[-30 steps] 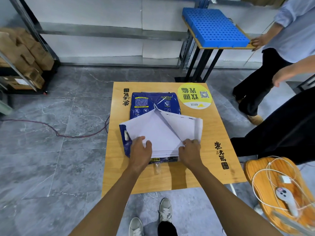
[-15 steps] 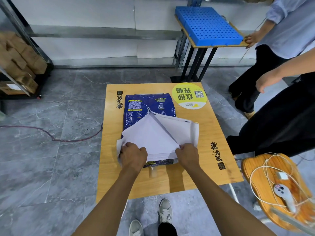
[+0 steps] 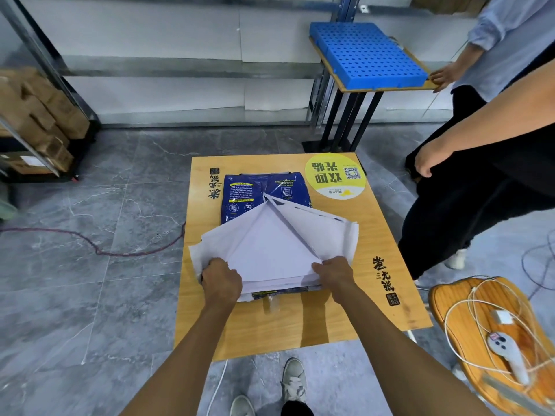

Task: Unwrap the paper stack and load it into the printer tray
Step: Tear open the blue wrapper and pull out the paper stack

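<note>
Table (image 3: 390, 235): square wood-grain top, smooth, black printed characters along the left and right edges, round yellow sticker (image 3: 335, 177) at the far right corner.

Ream (image 3: 264, 190): flat rectangular block in a glossy dark blue wrapper (image 3: 240, 190) with small printed panels, lying in the middle of the table, long axis running from near edge to far edge. Near half of the wrapper is opened; its matte white inner side stands up in stiff creased flaps (image 3: 270, 241) that meet in a peak over the middle. Exposed sheet edges (image 3: 279, 283) show as a white layered band at the near end.

Edges and room: bare wood strip along the near edge and along the right edge; narrower strip on the left. A flap corner overhangs the left edge slightly.

Left hand (image 3: 222, 280): closed on the left flap at the ream's near left corner, knuckles up.
Right hand (image 3: 333, 274): fingers pinched on the right flap at the near right corner, touching the sheet edges.

Bystanders (image 3: 480, 187) stand just beside the table's right edge. Wooden stool (image 3: 450, 313) with white cable near the near right corner. Blue perforated tray (image 3: 366, 52) on a stand beyond the far edge.
</note>
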